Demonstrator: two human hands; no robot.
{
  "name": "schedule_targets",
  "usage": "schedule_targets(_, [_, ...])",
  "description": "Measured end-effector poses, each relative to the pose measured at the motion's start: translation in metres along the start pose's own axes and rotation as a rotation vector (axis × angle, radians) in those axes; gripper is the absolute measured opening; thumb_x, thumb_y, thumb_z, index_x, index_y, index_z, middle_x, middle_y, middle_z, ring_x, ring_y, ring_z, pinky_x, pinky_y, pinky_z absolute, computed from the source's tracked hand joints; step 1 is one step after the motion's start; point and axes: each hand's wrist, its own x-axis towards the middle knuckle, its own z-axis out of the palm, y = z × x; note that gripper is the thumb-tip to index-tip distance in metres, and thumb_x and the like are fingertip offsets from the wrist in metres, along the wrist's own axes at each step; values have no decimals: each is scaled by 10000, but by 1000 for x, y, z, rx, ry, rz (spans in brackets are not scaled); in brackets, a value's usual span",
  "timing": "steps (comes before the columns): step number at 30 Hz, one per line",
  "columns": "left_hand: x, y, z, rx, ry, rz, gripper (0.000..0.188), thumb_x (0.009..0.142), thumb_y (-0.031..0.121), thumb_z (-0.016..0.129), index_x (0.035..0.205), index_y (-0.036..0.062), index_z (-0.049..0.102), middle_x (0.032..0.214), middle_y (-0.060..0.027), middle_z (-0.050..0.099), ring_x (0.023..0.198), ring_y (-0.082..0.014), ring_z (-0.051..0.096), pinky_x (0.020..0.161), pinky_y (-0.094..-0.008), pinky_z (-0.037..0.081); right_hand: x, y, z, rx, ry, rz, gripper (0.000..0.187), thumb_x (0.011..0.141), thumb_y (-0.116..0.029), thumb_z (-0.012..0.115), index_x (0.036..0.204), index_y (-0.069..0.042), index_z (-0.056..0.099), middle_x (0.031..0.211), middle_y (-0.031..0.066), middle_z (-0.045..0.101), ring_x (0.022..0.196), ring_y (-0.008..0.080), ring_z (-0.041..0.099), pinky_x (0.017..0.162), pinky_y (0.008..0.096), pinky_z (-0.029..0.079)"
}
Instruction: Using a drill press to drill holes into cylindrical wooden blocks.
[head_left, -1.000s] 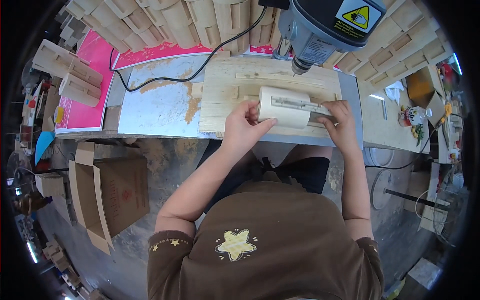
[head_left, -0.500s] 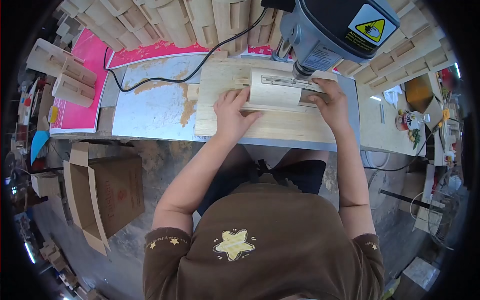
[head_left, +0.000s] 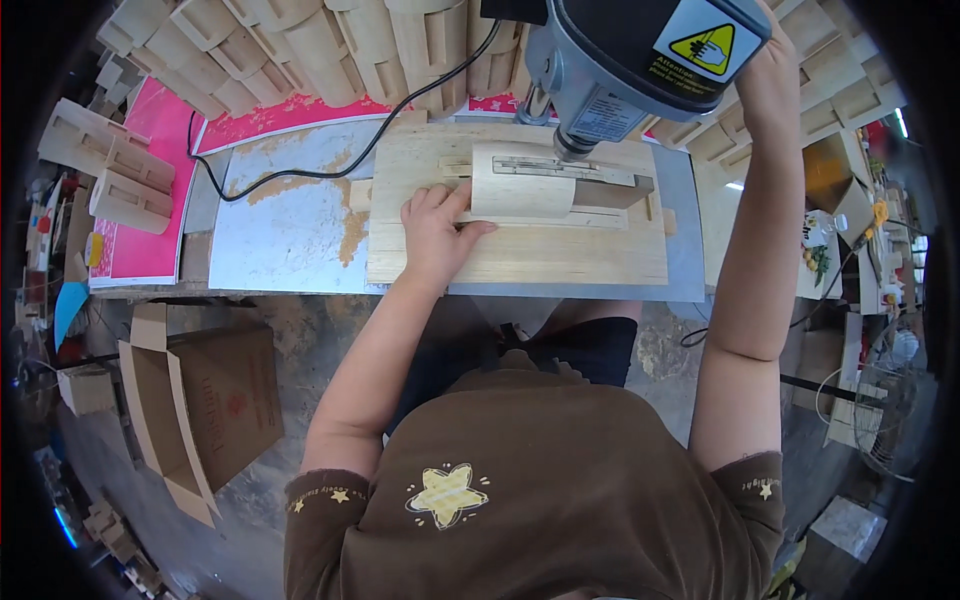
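A pale, rounded wooden piece [head_left: 522,196] lies on a flat wooden board [head_left: 420,262] under the drill press [head_left: 600,85]. A slotted metal strip [head_left: 560,167] lies along its top, and a flat piece [head_left: 610,194] shows at its right end. My left hand [head_left: 436,228] grips the left end of the rounded piece, thumb along the front and index finger against the end. My right hand [head_left: 775,85] is raised at the right side of the drill head, its fingers mostly hidden there. The drill's chuck [head_left: 575,143] is just above the metal strip.
Wooden cylinders with cut slots [head_left: 355,50] stand in rows behind the board, and more lie on pink sheeting [head_left: 150,235] at left. A black cable [head_left: 340,172] crosses the bench. An open cardboard box [head_left: 225,400] stands on the floor. A bottle [head_left: 822,228] is at right.
My right hand has let go of the right end of the rounded piece and risen to the drill head's right side. The left hand stays at the left end. The whole view has shifted slightly.
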Motion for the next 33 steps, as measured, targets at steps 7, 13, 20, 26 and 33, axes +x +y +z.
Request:
schedule_targets(7, [3, 4, 2, -19, 10, 42, 555, 570, 256, 807, 1086, 124, 649, 806, -13, 546, 849, -236, 506, 815, -386, 341, -47, -44, -34, -430, 7, 3, 193, 933, -165, 534, 927, 7, 623, 736, 29, 558, 694, 88, 510, 617, 219, 407])
schedule_targets(13, [1, 1, 3, -8, 12, 31, 549, 567, 253, 807, 1079, 137, 650, 806, -12, 541, 847, -234, 508, 808, -386, 343, -128, -47, -21, -430, 4, 4, 150, 910, -89, 530, 898, 24, 628, 666, 78, 546, 582, 139, 488, 573, 249, 393])
schedule_targets(20, [2, 3, 2, 1, 2, 29, 555, 571, 254, 803, 1088, 132, 642, 808, -17, 543, 849, -238, 512, 802, -385, 342, -179, 7, -2, -349, 28, -43, 204, 871, -58, 539, 1049, 2, 620, 890, 130, 618, 812, 247, 576, 746, 343, 423])
schedule_targets(26, [2, 1, 3, -4, 9, 35, 561, 571, 249, 804, 1095, 131, 641, 814, -15, 549, 850, -238, 515, 800, -382, 344, -187, 32, 8, -371, 44, -120, 215, 849, -62, 566, 1051, -14, 620, 979, 128, 602, 876, 276, 563, 814, 360, 404])
schedule_targets(33, [1, 2, 2, 6, -21, 1, 569, 562, 247, 809, 1094, 130, 644, 818, -17, 546, 863, -238, 516, 826, -391, 335, -145, -1, -16, -317, 124, -251, 171, 877, -62, 509, 985, 12, 618, 713, 85, 586, 683, 199, 543, 690, 330, 425])
